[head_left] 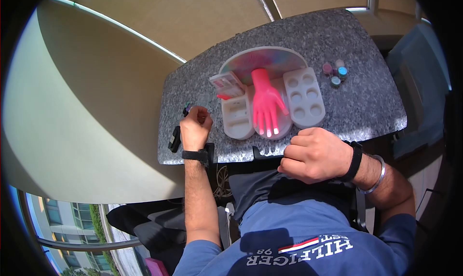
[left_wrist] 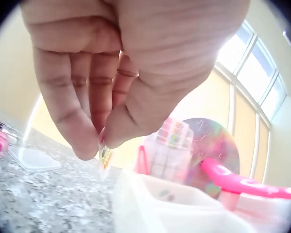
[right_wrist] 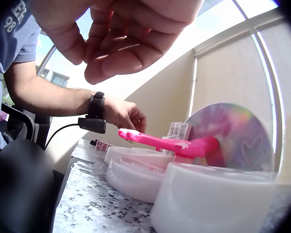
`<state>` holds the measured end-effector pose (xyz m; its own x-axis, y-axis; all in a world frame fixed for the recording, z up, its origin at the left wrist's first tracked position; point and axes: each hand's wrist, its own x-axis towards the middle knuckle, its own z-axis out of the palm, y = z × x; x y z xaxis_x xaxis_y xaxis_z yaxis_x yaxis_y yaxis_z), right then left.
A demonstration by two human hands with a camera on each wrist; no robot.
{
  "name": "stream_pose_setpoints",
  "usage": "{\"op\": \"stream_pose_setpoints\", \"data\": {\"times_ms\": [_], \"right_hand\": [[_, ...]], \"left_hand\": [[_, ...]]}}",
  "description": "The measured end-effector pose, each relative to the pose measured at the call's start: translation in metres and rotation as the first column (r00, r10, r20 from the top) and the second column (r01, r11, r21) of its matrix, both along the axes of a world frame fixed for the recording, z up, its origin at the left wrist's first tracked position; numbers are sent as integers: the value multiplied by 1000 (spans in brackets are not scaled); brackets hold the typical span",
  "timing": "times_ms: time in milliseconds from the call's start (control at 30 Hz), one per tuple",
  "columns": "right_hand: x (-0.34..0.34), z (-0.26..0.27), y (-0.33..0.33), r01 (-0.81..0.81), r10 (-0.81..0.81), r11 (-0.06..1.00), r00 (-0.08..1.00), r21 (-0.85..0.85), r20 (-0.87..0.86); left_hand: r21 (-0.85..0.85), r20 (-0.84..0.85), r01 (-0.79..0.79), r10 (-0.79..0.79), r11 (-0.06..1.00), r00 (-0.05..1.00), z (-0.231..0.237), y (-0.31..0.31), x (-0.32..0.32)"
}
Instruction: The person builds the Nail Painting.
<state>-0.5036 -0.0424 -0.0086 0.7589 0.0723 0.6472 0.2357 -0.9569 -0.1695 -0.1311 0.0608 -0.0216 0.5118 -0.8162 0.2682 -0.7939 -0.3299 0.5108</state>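
My left hand (head_left: 195, 131) is over the left side of the table, left of a white display stand (head_left: 233, 130). In the left wrist view its thumb and forefinger pinch a small, thin, clear piece with a coloured pattern (left_wrist: 105, 156). My right hand (head_left: 313, 155) hovers at the table's front edge, its fingers loosely curled; nothing shows between them in the right wrist view (right_wrist: 121, 43). A pink model hand (head_left: 264, 95) lies palm down on the stand, with white tips on two fingers. Beside it, a clear compartment box (head_left: 227, 84) leans upright at the stand's left.
A shiny iridescent round panel (head_left: 236, 61) rises behind the model hand. Right of it is a white holder with round wells (head_left: 295, 95). Several small jars (head_left: 342, 72) stand farther right. A black object (head_left: 174, 138) and a flat clear piece (left_wrist: 36, 159) lie on the left.
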Motion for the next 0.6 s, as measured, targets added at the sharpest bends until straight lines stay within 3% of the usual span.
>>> {"op": "stream_pose_setpoints", "data": {"times_ms": [133,367,467,600], "right_hand": [[1,0,1,-8,8,1000,1000,3,-3],[0,1,1,7,-7,1000,1000,-5,17],[-1,1,0,4,-4,1000,1000,-9,0],[-2,2,-1,2,-2,1000,1000,-6,2]], "left_hand": [[-36,-115,43,-47,998,992,34,-19,-34],[-31,-220,210,-212,977,952,7,-36,-31],[-7,-173,241,-238,971,956,1,-35,-25],[-12,4,165,-165,986,986,10,-29,-29]]}}
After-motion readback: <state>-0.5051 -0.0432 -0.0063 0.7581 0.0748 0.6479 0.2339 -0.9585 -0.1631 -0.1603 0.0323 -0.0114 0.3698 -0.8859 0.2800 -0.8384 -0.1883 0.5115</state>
